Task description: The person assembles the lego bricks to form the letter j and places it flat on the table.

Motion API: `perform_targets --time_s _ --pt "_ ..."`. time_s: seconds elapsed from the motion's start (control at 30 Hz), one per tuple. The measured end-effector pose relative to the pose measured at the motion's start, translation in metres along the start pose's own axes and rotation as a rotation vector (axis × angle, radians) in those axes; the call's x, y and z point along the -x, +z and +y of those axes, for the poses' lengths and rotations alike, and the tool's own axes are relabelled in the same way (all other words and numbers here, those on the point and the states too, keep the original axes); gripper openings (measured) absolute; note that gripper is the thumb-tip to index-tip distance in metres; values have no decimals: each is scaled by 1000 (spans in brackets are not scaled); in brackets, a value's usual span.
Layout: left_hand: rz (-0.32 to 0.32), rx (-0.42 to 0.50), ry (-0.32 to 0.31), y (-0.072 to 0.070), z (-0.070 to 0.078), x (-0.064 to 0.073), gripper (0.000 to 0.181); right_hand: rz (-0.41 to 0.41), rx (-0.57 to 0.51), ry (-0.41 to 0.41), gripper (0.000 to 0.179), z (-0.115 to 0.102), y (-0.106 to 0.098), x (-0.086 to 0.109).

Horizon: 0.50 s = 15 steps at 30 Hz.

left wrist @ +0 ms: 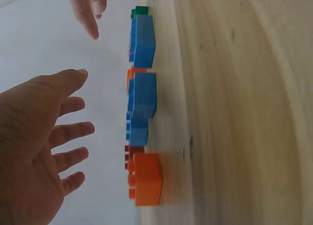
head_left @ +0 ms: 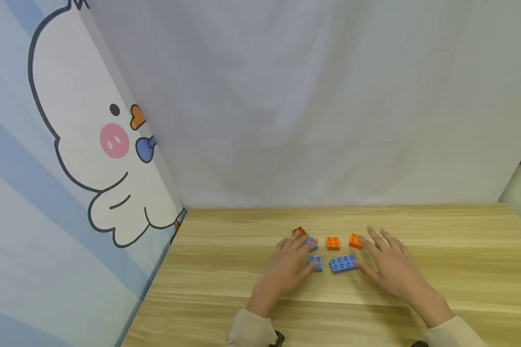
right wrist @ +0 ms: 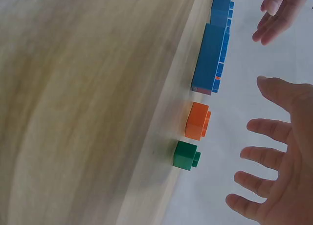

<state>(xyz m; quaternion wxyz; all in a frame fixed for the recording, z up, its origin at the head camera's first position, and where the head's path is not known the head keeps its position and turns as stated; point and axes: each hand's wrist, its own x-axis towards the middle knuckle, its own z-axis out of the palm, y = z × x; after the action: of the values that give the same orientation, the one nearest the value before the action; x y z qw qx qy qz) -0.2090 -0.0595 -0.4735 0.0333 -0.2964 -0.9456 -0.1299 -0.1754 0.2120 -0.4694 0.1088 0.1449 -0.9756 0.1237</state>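
Observation:
Over the left part of a loose group of toy building bricks hovers my left hand [head_left: 288, 266], fingers spread. A small blue brick [head_left: 315, 263] lies by its thumb, another blue brick [head_left: 314, 244] is partly covered by its fingers, and a brown brick [head_left: 300, 231] shows just beyond. The left wrist view has an orange brick [left wrist: 148, 179] below that hand. My right hand [head_left: 394, 271] is spread above the right part, thumb near the end of a long blue brick [head_left: 342, 263]. Near its fingers are an orange brick [head_left: 354, 241] and a green brick [right wrist: 185, 155]. Both palms hold nothing.
Another orange brick [head_left: 333, 243] sits in the middle of the group. The wooden tabletop [head_left: 217, 270] ends at a pale hanging cloth [head_left: 312, 106] behind. To the left stands a cloth printed with a cartoon bird [head_left: 82, 96].

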Motion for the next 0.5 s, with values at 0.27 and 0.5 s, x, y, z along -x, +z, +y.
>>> perform_targets --time_s 0.27,0.5 --pt "55 -29 86 15 21 -18 43 35 -20 -31 46 14 5 -13" --pt "28 -66 65 34 32 -31 41 25 -50 -28 43 27 14 -33"
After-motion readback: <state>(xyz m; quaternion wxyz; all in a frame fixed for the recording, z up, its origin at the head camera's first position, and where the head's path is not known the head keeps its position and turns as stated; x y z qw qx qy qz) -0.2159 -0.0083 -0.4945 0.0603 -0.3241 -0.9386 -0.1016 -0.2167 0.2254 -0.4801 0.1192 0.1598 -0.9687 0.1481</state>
